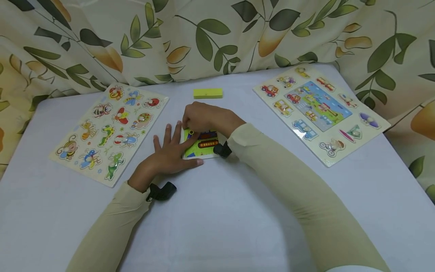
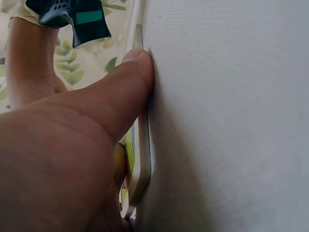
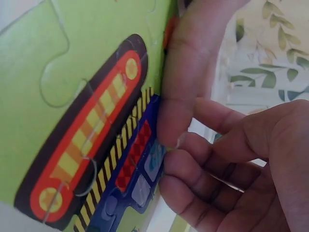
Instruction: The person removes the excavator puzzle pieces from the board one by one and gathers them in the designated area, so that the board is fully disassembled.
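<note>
A small jigsaw puzzle [image 1: 207, 145] with a tracked vehicle on green lies between both hands. My left hand [image 1: 170, 153] is spread at its left side, index finger across the picture and thumb along the near edge. The left wrist view shows that thumb [image 2: 120, 87] against the edge of the board [image 2: 142, 154]. Over the far left part of the puzzle, my right hand [image 1: 207, 117] bends down with curled fingers. In the right wrist view, the fingertips of my right hand [image 3: 227, 179] grip the edge of the puzzle [image 3: 111, 111], beside the left index finger; their exact contact is partly hidden.
A yellow-green block [image 1: 208, 93] lies beyond the hands. An insect knob board [image 1: 112, 132] sits at the left and a vehicle knob board [image 1: 326, 147] at the right. A leaf-patterned curtain [image 1: 210, 41] hangs behind the white-covered table [image 1: 217, 226].
</note>
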### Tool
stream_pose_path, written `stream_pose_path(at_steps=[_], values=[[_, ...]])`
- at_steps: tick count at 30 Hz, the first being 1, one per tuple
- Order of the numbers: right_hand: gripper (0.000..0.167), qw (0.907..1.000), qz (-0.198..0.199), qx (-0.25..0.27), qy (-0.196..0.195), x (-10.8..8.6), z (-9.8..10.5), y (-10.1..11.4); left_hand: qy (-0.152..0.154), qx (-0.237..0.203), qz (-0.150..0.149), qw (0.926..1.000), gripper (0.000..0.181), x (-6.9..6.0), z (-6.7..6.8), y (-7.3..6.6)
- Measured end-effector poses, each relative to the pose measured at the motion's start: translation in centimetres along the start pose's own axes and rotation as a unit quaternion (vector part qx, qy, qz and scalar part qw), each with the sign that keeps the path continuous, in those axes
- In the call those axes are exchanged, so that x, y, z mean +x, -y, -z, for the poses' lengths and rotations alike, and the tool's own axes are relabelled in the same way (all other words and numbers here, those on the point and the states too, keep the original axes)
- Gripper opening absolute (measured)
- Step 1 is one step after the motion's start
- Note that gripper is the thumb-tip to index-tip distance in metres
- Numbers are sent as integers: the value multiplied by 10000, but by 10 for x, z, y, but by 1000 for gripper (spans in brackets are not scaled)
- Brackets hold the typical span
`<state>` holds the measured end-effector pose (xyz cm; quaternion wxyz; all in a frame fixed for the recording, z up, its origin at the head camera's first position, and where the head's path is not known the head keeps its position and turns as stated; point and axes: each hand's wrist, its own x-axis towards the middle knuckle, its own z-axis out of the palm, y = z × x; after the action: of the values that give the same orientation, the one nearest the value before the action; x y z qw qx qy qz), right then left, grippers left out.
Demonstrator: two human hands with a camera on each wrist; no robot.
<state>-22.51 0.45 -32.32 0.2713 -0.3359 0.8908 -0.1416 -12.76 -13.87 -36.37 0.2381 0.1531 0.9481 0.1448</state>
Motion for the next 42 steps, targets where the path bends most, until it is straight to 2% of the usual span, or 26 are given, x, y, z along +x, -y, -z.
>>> stream_pose_path(at_steps=[7,22,25,29,34,38,42], values=[[28,9997,129,-114,-160,2,-1,-3,66,-129,-19,9999,87,-1,0,-1],[36,9986,251,-458,52,3,4,-5,31,27,51,10000,88,-1,1,0],[35,9990,242,-385,14,2,3,-5,-14,45,-10,10000,88,0,2,0],[24,9992,271,-279,38,2,-3,-5,35,-1,-21,10000,87,0,2,-1],[18,9988,276,-396,42,2,-8,-4,11,31,-30,10000,86,-1,2,-1],[17,9990,306,-339,-2,0,-9,-5,-17,81,-41,10000,86,-1,2,-2],[23,9987,360,-313,-183,-1,-8,-9,-11,62,-27,10000,86,-1,2,-2]])
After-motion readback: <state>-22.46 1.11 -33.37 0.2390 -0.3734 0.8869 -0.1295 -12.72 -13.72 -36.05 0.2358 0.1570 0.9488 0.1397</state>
